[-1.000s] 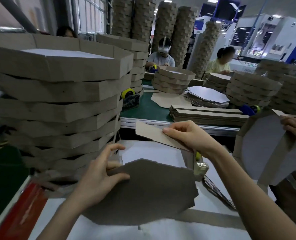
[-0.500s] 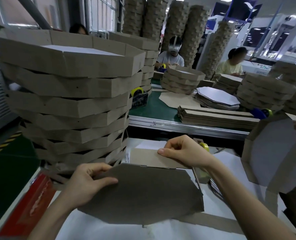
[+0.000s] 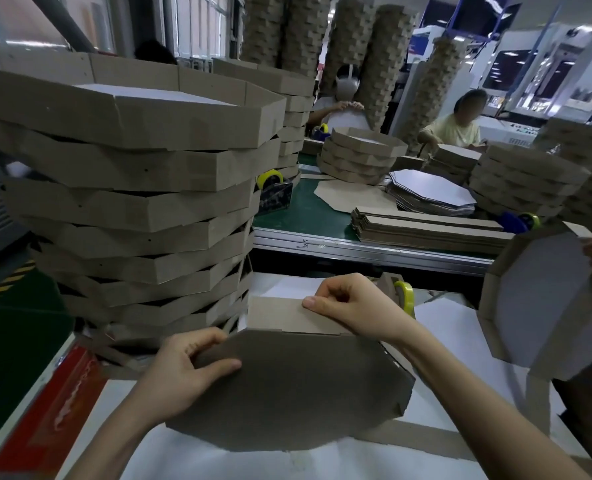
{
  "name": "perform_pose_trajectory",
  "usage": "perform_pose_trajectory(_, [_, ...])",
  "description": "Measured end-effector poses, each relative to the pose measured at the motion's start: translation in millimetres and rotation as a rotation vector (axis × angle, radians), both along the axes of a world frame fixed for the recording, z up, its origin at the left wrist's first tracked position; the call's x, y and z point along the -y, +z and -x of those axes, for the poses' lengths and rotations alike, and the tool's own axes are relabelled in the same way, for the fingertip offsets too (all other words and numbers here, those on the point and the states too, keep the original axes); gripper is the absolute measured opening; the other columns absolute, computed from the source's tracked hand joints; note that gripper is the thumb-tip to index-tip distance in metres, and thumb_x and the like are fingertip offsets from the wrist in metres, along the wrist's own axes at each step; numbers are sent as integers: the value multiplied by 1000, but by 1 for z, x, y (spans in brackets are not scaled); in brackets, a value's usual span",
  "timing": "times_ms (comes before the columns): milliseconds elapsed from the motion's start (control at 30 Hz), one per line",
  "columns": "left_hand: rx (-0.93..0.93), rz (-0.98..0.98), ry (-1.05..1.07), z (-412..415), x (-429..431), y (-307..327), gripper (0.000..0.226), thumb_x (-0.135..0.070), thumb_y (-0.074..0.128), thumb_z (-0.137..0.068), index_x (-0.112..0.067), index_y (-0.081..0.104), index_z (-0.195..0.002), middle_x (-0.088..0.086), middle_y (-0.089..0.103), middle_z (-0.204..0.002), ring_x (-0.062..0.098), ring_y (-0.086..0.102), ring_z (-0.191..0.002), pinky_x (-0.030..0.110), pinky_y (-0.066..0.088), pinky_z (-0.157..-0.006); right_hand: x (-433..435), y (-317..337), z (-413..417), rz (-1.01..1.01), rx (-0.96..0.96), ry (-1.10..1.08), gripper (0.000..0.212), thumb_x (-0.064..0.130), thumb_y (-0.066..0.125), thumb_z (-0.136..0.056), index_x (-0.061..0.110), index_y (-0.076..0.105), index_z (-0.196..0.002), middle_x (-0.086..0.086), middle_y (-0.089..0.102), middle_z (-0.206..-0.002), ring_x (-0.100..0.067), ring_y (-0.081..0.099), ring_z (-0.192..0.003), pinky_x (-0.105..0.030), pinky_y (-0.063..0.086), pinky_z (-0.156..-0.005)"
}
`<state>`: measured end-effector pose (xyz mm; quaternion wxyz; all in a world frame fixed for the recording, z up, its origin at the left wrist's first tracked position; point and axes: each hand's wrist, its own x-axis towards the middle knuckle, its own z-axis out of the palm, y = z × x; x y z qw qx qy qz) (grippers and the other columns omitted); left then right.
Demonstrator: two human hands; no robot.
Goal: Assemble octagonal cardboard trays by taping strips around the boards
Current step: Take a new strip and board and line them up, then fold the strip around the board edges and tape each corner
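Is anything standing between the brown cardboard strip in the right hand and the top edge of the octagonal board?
Nothing visible does. The brown cardboard strip lies right along the top edge of the grey-brown octagonal cardboard board. The right hand pinches the strip; the left hand grips the board's upper-left edge.

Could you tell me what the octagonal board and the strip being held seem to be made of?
Octagonal board: apparently grey-brown cardboard, matte, with a dull fibrous face and cut edges. Strip: likely the same cardboard, lighter tan, matte, notched along its lower edge.
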<state>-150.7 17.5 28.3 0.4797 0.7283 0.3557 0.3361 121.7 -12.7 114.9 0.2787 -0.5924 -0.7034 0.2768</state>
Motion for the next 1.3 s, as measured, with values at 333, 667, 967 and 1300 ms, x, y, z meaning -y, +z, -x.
perform_pose_trajectory(333, [-20, -448, 210, -53, 10, 23, 85, -75, 64, -67, -62, 21, -138, -30, 25, -133, -12, 27, -127, 19, 33, -93, 3, -1, 5, -60, 54, -1, 28, 31, 69, -92, 20, 63, -67, 13, 47, -50, -4, 38, -49, -17, 29, -50])
perform_pose_trajectory(667, [-115, -607, 43, -64, 8, 36, 34, -62, 51, -81, -50, 66, -108, -20, 60, -128, 4, 48, -118, 30, 47, -93, 0, -7, -11, -69, 59, -32, 27, 33, 64, -96, 13, 70, -79, -2, 62, -63, -6, 51, -58, -25, 40, -54])
perform_pose_trajectory(967, [-105, -648, 3, -86, 10, 40, 28, -56, 56, -84, -44, 74, -101, -17, 65, -122, 12, 55, -111, 35, 52, -85, -41, -75, -150, 232, -345, -916, 26, 16, 48, -100, 6, 62, -119, -14, 58, -104, -28, 57, -91, -43, 57, -80])
perform_pose_trajectory(1300, [-146, -583, -31, -114, -14, 45, 27, -61, 56, -81, -52, 70, -102, -24, 62, -125, 6, 52, -114, 39, 51, -88, -60, -168, -231, 560, -314, -1089, 17, 3, 48, -96, -3, 51, -111, -18, 55, -95, -35, 54, -96, -40, 46, -80])
